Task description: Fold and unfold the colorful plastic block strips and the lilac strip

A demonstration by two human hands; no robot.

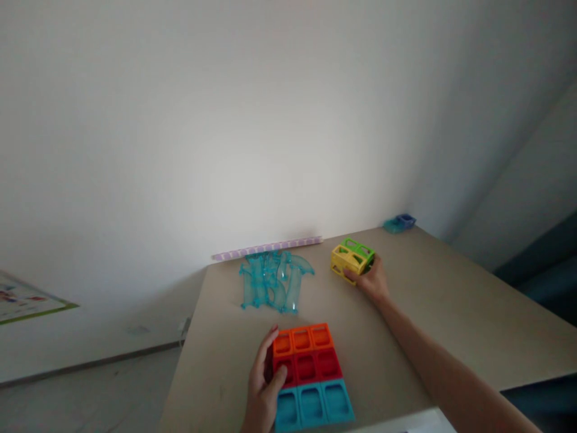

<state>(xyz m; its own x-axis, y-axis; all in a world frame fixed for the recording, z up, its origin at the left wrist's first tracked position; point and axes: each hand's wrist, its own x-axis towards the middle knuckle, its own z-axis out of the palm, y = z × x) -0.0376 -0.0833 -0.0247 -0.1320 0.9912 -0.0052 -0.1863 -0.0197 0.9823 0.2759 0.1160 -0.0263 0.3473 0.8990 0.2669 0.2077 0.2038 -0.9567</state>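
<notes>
At the table's front, my left hand (265, 385) grips the left side of a block of joined plastic cubes (305, 365), with its thumb on the red row. The cubes run in three rows: orange at the far side, red in the middle, blue nearest me. Farther off to the right, my right hand (372, 279) is closed around the near right side of a smaller group of open-framed cubes (348, 262), yellow in front and green behind. Part of that group is hidden by my fingers.
Several clear turquoise track pieces (270, 282) lie in a pile on the table (424, 300). Behind them, a purple patterned strip (268, 248) runs along the wall. A blue cube (406, 221) and a turquoise piece (393, 226) sit at the far right corner. Dark curtains (541, 273) hang at right.
</notes>
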